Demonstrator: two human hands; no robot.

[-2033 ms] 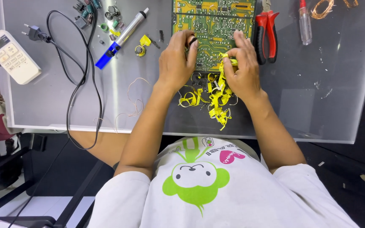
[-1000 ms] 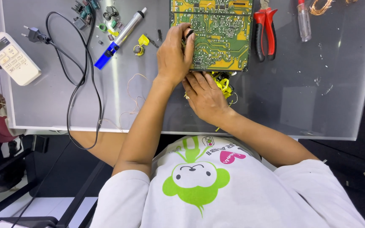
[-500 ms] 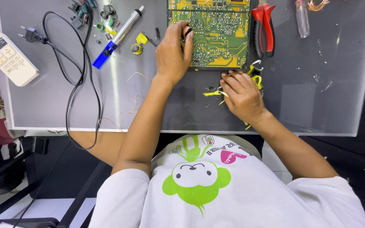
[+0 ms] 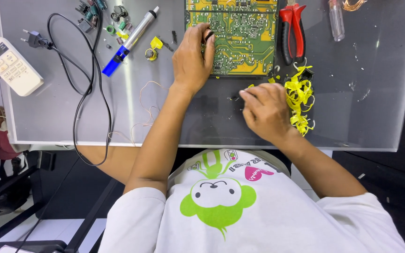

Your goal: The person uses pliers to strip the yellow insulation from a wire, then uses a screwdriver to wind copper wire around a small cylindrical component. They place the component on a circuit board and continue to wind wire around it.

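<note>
The right hand [image 4: 267, 111] has slid off the circuit board [image 4: 233, 37] toward the table's near edge, fingers pinching together beside yellow scraps [image 4: 300, 98]; the left hand [image 4: 192, 58] stays pressed flat on the board.

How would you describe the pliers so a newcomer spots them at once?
Start at the grey table and find the green circuit board at its far edge, under the left hand. Just right of it lie the pliers, the only tool with red handles.

Circuit board [image 4: 240, 37] at table [image 4: 376, 122] far edge, pliers [image 4: 292, 30] right of it, soldering iron [image 4: 130, 40] left, remote [image 4: 8, 65] far left
</note>
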